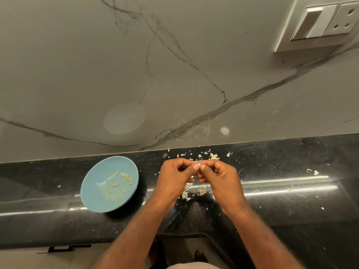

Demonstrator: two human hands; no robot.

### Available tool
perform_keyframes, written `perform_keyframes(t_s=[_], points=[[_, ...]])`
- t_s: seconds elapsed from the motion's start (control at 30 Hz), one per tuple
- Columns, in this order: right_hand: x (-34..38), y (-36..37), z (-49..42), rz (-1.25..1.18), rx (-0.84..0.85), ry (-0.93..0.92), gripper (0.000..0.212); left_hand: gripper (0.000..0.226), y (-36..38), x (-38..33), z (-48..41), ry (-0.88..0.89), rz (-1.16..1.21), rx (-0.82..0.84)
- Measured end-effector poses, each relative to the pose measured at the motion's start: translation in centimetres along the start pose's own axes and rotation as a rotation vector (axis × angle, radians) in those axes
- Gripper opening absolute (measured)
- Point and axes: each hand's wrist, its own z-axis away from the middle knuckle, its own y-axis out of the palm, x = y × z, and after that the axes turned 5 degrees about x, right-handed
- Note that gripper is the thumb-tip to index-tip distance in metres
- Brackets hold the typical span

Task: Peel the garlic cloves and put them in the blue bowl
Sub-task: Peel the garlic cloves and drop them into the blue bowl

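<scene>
Both hands, left hand (174, 176) and right hand (217, 176), pinched one garlic clove (199, 164) between fingertips; the blue bowl (93, 183) sat to their left, nearer the left hand.

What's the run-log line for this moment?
step: peeling | left hand: pinches garlic clove | right hand: pinches it too | blue bowl: peeled cloves inside | counter: skins
</scene>
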Motion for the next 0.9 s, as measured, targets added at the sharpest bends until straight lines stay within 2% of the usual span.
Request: perform_keyframes(t_s=[0.13,0.33,0.47,0.73,0.9], points=[[0.8,0.0,0.2,0.095,0.000,-0.052,0.012,0.007,0.1,0.0,0.1,0.054,-0.079,-0.024],[1.7,0.2,0.4,0.125,-0.021,-0.093,0.020,0.010,0.1,-0.2,0.2,0.133,-0.201,-0.049],[2.1,0.4,0.4,0.121,-0.041,-0.104,0.017,0.009,0.3,-0.3,0.5,0.174,-0.217,-0.065],[2.1,0.5,0.4,0.092,-0.098,-0.097,0.012,0.009,0.7,-0.5,0.9,0.166,-0.089,-0.077],[2.4,0.5,0.3,0.122,-0.060,-0.094,0.007,0.007,0.4,-0.7,0.9,0.111,0.077,-0.065]])
